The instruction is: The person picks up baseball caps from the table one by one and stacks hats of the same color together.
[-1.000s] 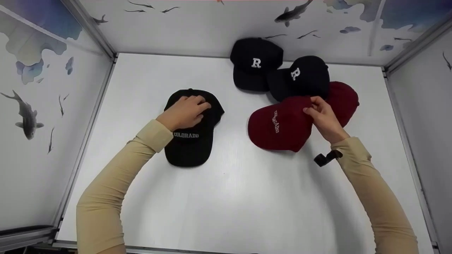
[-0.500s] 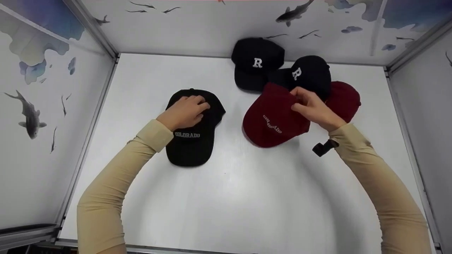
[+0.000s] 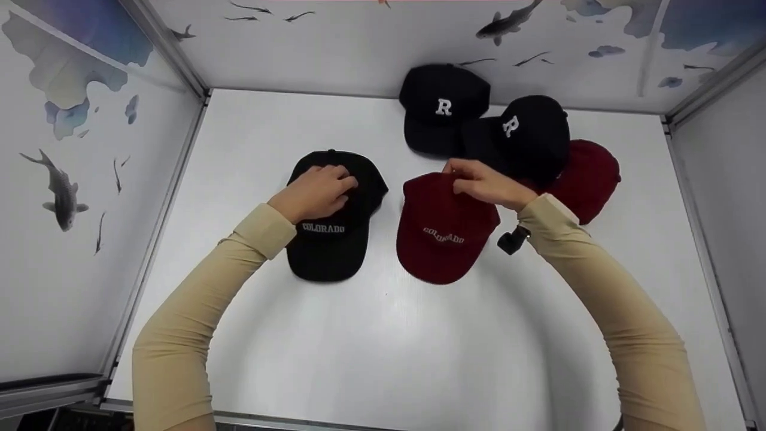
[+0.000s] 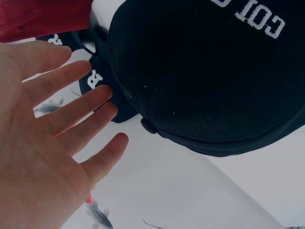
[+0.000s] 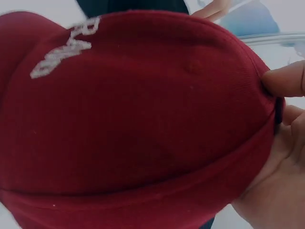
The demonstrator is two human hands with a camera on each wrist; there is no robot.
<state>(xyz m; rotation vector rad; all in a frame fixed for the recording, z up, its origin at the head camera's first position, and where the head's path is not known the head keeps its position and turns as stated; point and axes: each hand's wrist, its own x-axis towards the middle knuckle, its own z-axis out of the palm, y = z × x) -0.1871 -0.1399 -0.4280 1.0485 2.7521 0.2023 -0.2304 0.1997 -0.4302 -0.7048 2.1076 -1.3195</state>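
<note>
A black baseball cap (image 3: 328, 262) lettered COLORADO lies on the white table, brim toward me. Over its crown is my left hand (image 3: 317, 191); in the left wrist view its fingers (image 4: 78, 107) are spread, loosely extended, and appear apart from the black cloth. My right hand (image 3: 494, 184) pinches a dark red COLORADO cap (image 3: 440, 206) at the back of its crown. In the right wrist view the thumb (image 5: 286, 80) presses into the red cloth, with other fingers behind the edge. The red cap's brim points toward me, just right of the black cap.
Two navy caps marked R, one at the back (image 3: 443, 90) and one overlapping its brim (image 3: 538, 140), sit by the rear wall. Another red cap (image 3: 592, 179) lies partly under the second. Printed panels enclose the white table (image 3: 371, 353) at the back and sides.
My right hand has carried the red cap left, away from the other red one, and turned its brim from leftward to toward me. The left hand and black cap stay in place.
</note>
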